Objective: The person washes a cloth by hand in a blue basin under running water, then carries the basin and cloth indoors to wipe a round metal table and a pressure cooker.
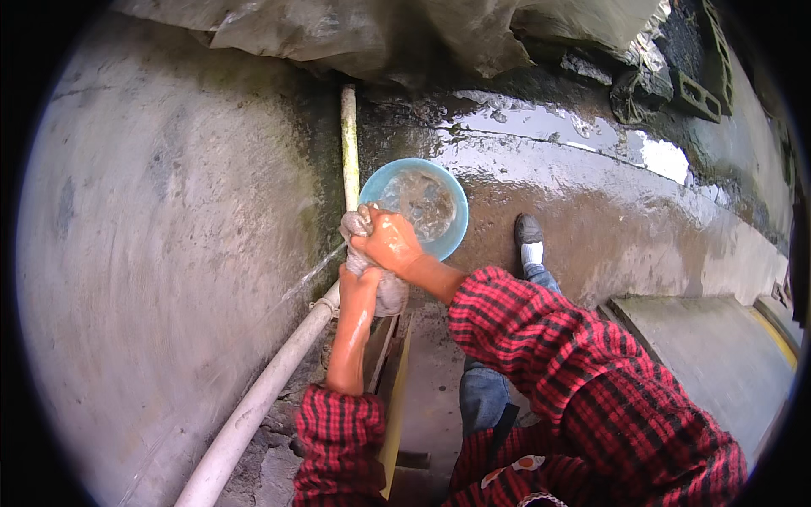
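A wet, greyish cloth [391, 295] is bunched between both of my hands, left of and partly over a light-blue plastic basin [461, 212]. My right hand [391, 239] grips its upper part, near the basin's rim. Just below, my left hand [359, 282] holds the cloth around its middle. The lower end of the cloth hangs by my left wrist. Murky, frothy water [421, 203] stands in the basin. Both hands look wet.
A pale plastic pipe [266, 399] runs along the concrete wall [171, 209] at left. Plastic sheeting [355, 38] hangs at the top. Puddled water [526, 120] covers the ground beyond the basin. A hollow concrete block [697, 96] lies upper right; a concrete slab [703, 342] is at right.
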Motion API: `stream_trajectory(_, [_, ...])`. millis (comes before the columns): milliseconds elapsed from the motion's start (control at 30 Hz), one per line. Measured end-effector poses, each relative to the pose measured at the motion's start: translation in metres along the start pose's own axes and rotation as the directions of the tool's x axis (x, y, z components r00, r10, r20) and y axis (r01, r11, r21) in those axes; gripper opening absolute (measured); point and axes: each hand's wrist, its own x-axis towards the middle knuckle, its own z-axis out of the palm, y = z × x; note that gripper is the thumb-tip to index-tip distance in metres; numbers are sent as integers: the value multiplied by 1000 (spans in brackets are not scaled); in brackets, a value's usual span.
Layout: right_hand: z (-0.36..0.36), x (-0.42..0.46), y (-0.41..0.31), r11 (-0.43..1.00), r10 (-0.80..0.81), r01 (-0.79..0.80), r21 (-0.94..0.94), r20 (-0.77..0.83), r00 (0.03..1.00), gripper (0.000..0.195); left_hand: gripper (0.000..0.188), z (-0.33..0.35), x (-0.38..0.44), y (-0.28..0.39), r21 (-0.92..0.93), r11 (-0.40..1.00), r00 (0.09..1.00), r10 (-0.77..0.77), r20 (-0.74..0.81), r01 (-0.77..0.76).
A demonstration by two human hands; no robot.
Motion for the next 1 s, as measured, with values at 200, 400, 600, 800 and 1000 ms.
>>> stream_trajectory(200, [-16, -2, 15, 875, -28, -147, 461, 350, 936, 75, 42, -11, -12, -30, -733, 641, 961, -270, 61, 227])
stream_trajectory(400, [-18, -3, 20, 357, -247, -484, 799, 580, 776, 52, 54, -36, 4, -55, -785, 375, 865, -113, 489, 493])
stream_trajectory(600, [-12, -37, 5, 799, -319, 144, 583, 210, 924, 33, 81, -31, -33, -74, -620, 489, 772, -207, 601, 614])
stream_trajectory(800, [-20, -88, -2, 657, -97, 125, 743, -81, 992, 24, 51, 1, -35, -32, -826, 562, 998, -62, 3, 38])
stream_trajectory(1000, [-22, -76, -6, -75, 476, -370, 926, 359, 803, 24, 40, 25, -35, -1, 353, 658, 662, 738, -129, -665])
